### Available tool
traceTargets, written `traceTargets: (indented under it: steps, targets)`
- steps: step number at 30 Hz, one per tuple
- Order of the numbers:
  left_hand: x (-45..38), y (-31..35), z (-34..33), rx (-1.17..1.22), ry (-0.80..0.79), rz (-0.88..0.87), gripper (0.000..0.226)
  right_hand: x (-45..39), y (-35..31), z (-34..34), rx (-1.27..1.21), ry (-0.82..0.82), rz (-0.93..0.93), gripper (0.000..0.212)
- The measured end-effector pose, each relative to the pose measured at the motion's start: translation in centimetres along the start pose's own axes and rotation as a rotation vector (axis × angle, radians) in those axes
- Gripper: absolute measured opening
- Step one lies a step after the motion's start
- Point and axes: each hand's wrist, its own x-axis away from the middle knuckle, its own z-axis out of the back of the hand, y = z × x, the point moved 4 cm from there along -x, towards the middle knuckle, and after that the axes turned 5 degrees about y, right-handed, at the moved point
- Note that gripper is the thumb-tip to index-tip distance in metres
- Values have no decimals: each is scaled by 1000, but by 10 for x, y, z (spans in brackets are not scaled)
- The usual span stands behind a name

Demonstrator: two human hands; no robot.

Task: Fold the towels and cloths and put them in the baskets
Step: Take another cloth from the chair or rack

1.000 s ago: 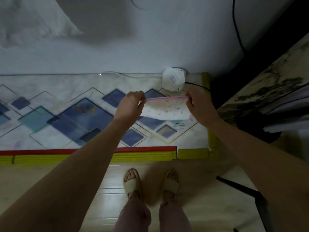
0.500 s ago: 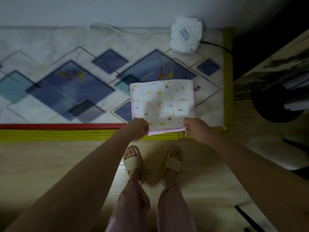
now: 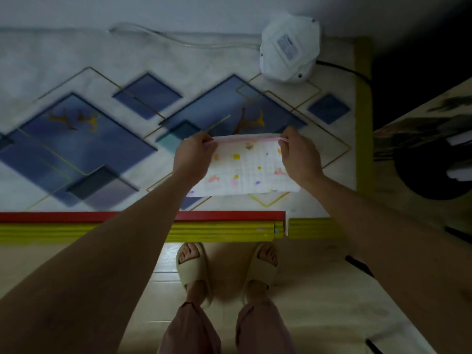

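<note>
A small white cloth with coloured speckles and a pink hem lies doubled over on the patterned mat. My left hand pinches the pink hem at the cloth's far left corner. My right hand pinches the same hem at the far right corner. The hem is stretched between both hands, over the far side of the cloth. The near folded edge rests on the mat. No basket is in view.
A white round device with a black cable sits at the mat's far right corner. Red and yellow edging borders the mat's near side. My sandalled feet stand on the pale floor. A dark round object lies at the right.
My hands carried the near hem away from me, over the cloth to its far edge. The cloth now shows half its former depth.
</note>
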Motion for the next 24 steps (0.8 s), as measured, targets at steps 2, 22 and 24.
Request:
traceTargets:
  steps: [2, 22, 24]
  targets:
    - [-8, 0, -5, -29, 36, -5, 16, -7, 3, -9, 5, 20, -17, 19]
    - [38, -1, -58, -82, 227, -589, 37, 35, -31, -73, 166, 89, 288, 51]
    - [33, -13, -80, -288, 114, -620, 45, 30, -27, -89, 248, 15, 353, 55]
